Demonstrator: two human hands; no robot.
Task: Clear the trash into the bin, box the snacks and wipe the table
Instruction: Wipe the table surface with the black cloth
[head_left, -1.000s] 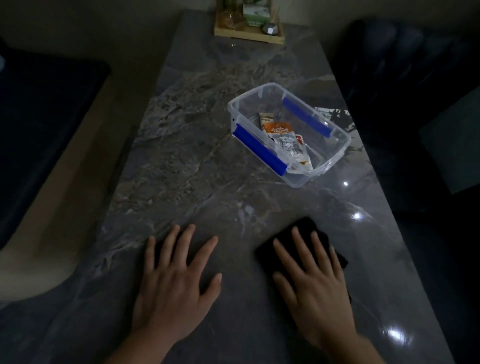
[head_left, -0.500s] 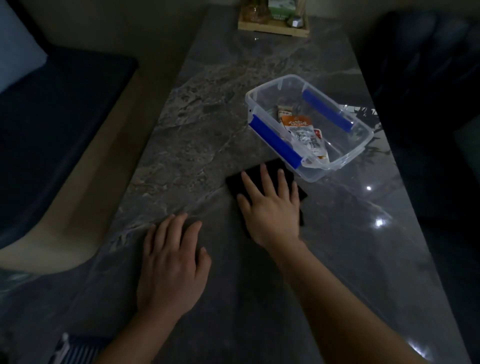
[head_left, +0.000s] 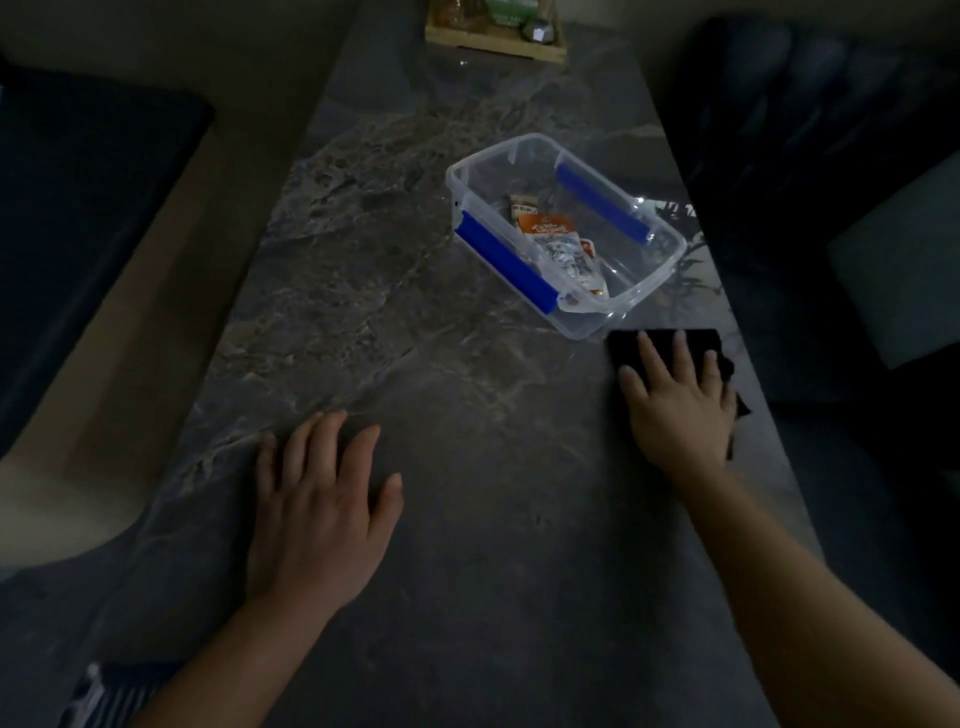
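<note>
My right hand (head_left: 675, 410) presses flat on a black cloth (head_left: 698, 345) near the right edge of the dark marble table (head_left: 415, 322), just in front of the box. A clear plastic box (head_left: 660, 280) with blue clip handles stands past the cloth and holds snack packets (head_left: 558, 244). My left hand (head_left: 322, 509) lies flat on the table at the near left, fingers spread, holding nothing.
A wooden tray (head_left: 498, 44) with small items sits at the table's far end. Dark seats flank the table, with a sofa (head_left: 78, 218) on the left and a chair (head_left: 831, 156) on the right. Striped fabric (head_left: 109, 696) shows at the bottom left.
My right hand slid the black cloth from the near right up to the middle by the box, then out to the right edge. My left hand stayed put.
</note>
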